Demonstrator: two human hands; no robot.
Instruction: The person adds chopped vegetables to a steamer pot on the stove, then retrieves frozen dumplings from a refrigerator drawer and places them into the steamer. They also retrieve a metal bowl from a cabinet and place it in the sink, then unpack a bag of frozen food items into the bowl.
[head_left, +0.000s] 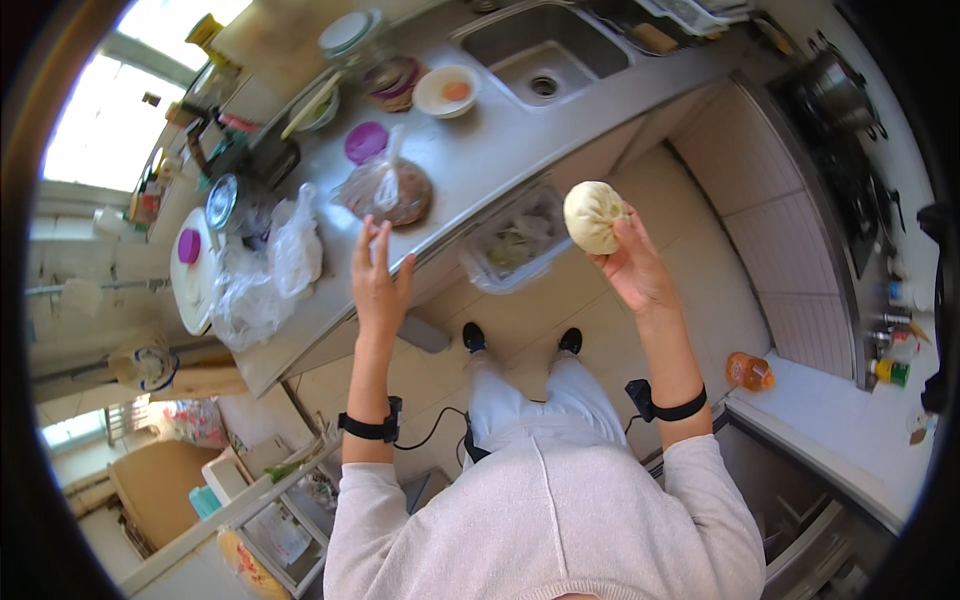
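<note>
A pleated steamed bun (594, 217) is held up in my right hand (636, 262), above the floor and to the right of the counter. My left hand (382, 281) has its fingers apart and holds nothing; it hovers by the counter's front edge. Just beyond its fingertips lies a knotted clear plastic bag (401, 191) with brown contents. A purple lid (366, 142) rests behind that bag. To the left, white plastic bags (296, 240) sit on the steel counter (487, 161).
A bowl with an egg yolk (448, 91) stands near the sink (544, 56). Below the counter edge is a plastic-lined bin (514, 247). A pot (836, 90) stands by the stove at right. An orange bottle (748, 371) is on the low white surface.
</note>
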